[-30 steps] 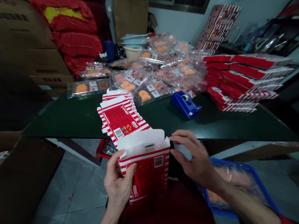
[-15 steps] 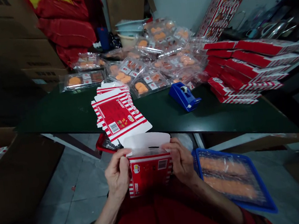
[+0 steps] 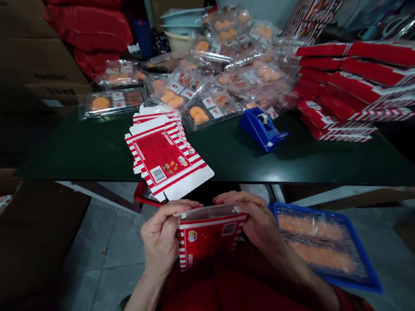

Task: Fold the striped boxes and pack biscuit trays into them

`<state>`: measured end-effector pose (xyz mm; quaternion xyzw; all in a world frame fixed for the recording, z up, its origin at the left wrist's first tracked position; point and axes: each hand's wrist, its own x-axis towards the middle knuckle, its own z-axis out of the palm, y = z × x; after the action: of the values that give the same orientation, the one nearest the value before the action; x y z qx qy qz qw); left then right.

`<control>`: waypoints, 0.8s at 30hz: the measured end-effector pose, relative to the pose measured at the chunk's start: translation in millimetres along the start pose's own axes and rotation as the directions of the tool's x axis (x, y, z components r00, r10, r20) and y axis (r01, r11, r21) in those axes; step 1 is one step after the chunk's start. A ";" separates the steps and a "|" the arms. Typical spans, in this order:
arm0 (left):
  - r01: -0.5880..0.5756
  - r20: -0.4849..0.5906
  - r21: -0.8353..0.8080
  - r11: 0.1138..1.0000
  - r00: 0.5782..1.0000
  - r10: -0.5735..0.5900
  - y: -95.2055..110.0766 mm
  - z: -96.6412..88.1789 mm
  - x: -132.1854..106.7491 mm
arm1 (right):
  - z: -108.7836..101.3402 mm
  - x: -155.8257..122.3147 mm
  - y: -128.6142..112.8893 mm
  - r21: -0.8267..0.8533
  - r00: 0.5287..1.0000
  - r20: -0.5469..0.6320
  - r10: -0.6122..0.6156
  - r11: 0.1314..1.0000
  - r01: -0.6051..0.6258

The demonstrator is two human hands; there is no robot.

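Between my hands, just in front of the table's near edge, is a red and white striped cardboard box (image 3: 207, 239) with its open end up. My left hand (image 3: 161, 237) grips the box's upper left corner, thumb near the rim and fingers over the far side. On the upper right corner, my right hand (image 3: 256, 219) holds on in the same way, its fingers bent over the top flap. The flap is mostly hidden behind the fingers. Just beyond lies a fanned stack of flat striped cartons (image 3: 166, 155) on the green table (image 3: 238, 164).
A blue tape dispenser (image 3: 263, 130) stands right of the cartons. Clear plastic packs (image 3: 203, 111) of orange toy food pile up behind. Striped boxes (image 3: 352, 90) are stacked at the right. Below the table sits a blue tray (image 3: 367, 262) of wrapped orange pieces.
The white flap that stood up at the box's top is now bent down, with the fingers of both hands curled over it. The view has shifted slightly.
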<state>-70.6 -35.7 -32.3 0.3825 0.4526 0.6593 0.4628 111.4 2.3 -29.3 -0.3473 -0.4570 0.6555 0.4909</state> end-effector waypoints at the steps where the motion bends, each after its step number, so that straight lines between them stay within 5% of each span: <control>1: -0.060 0.015 -0.002 0.998 0.998 0.060 -2.6 -0.5 -0.4 | 0.1 0.6 2.5 0.011 0.997 -0.020 -0.072 0.997 0.072; 6: -0.221 0.057 -0.082 0.972 0.973 0.226 -5.2 4.1 -2.3 | -1.8 -0.3 14.5 0.036 0.975 0.024 -0.219 0.975 0.218; 9: -0.213 0.047 0.107 0.971 0.977 0.209 3.7 6.7 -0.2 | -9.7 0.1 11.4 -0.005 0.976 0.082 -0.203 0.979 0.204; 13: -0.190 0.218 0.393 0.900 0.970 0.110 25.4 2.5 7.8 | -24.8 1.4 -11.0 -0.092 0.970 0.239 0.048 0.995 -0.026; 16: -0.325 0.456 0.523 0.788 0.888 0.064 42.1 -3.7 15.4 | -32.0 1.4 -33.0 -0.226 0.915 0.324 0.241 0.959 -0.172; 20: -0.487 0.642 0.488 0.725 0.762 0.080 52.6 -8.1 17.6 | -30.7 4.0 -51.4 -0.365 0.826 0.385 0.411 0.890 -0.273; 24: -0.499 0.656 0.440 0.747 0.746 0.112 50.1 -8.7 7.3 | -21.5 17.3 -55.1 -0.206 0.756 0.391 0.525 0.851 -0.484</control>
<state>-93.9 -39.0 13.4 0.7643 0.3934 0.4018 0.3155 144.0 30.0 15.0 -0.3252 -0.4734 0.8018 0.1653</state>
